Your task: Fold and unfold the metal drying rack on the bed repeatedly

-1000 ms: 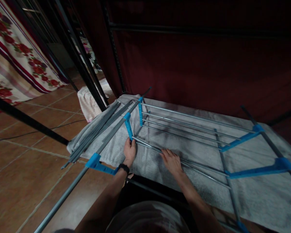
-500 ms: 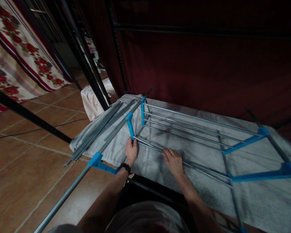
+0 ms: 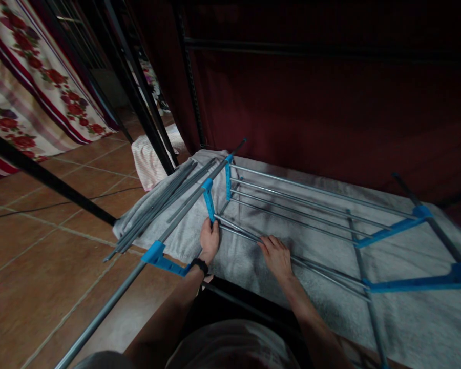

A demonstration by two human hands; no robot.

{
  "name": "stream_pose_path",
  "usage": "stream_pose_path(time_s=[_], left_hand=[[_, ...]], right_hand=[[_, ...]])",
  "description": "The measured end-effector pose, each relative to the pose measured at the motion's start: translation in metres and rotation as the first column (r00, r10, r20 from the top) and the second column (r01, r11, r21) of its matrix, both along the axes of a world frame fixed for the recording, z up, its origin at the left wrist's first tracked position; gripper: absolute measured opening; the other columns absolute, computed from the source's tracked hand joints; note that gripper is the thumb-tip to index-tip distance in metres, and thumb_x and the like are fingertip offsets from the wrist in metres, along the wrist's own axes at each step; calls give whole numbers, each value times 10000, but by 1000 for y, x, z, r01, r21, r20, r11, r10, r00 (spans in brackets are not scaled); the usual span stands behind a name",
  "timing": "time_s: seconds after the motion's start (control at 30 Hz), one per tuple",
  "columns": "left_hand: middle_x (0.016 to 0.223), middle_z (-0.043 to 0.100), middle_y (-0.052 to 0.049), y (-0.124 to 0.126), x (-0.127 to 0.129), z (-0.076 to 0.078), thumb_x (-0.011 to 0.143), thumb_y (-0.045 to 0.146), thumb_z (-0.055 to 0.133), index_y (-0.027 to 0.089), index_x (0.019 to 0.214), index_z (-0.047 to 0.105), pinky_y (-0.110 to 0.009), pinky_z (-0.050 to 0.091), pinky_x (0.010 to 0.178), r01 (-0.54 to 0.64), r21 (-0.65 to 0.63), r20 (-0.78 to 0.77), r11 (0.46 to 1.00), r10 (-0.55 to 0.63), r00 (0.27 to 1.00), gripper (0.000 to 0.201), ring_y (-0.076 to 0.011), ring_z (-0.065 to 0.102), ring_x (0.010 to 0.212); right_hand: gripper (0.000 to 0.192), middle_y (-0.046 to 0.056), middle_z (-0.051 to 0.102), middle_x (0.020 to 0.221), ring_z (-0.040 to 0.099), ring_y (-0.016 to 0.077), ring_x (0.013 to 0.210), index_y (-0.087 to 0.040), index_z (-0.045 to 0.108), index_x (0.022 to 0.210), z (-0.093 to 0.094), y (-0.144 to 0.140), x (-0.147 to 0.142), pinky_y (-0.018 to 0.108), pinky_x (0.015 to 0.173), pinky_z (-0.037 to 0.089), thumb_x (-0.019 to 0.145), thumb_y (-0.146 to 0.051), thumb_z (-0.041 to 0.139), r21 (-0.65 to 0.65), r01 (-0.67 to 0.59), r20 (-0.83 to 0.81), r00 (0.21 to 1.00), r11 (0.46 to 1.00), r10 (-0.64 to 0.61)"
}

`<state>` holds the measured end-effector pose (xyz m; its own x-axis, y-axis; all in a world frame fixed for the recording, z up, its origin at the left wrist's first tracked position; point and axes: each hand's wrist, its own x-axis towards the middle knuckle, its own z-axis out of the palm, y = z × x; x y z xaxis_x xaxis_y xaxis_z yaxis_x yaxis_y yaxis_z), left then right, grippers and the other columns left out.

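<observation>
A metal rack frame (image 3: 292, 197) of grey rods and blue plastic brackets lies on a grey towel (image 3: 407, 312) on the floor. My left hand (image 3: 209, 239) grips the lower end of a blue bracket (image 3: 208, 199) where thin rods meet it. My right hand (image 3: 276, 254) rests on a pair of thin grey rods (image 3: 322, 274) that run from that bracket to the right; its fingers curl over them.
A bundle of loose grey rods (image 3: 157, 205) lies on the towel's left part. A long grey pole (image 3: 100, 315) with a blue bracket crosses the tiled floor. Black frame bars (image 3: 138, 97) stand at left, dark red cloth behind, a flowered cloth (image 3: 19, 97) far left.
The view has shifted slightly; both hands stay on the same bracket and rods with hardly any movement.
</observation>
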<state>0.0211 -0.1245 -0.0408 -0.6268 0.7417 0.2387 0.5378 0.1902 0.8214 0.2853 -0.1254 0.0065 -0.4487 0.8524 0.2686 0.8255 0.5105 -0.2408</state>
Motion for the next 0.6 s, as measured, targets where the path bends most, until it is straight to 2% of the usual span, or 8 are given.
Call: stream_pose_path(time_s=[0.6], left_hand=[[1098, 647, -109, 0, 1, 1, 953, 407, 410, 199, 1149, 578, -391, 454, 923, -1, -5, -20, 1000, 1, 1000, 331, -250, 590, 1029]], right_hand=[[299, 75, 656, 1036, 595, 207, 933, -235, 651, 1181, 5, 4, 0, 330, 854, 436, 1003, -313, 424, 38, -14, 42, 999, 999, 12]])
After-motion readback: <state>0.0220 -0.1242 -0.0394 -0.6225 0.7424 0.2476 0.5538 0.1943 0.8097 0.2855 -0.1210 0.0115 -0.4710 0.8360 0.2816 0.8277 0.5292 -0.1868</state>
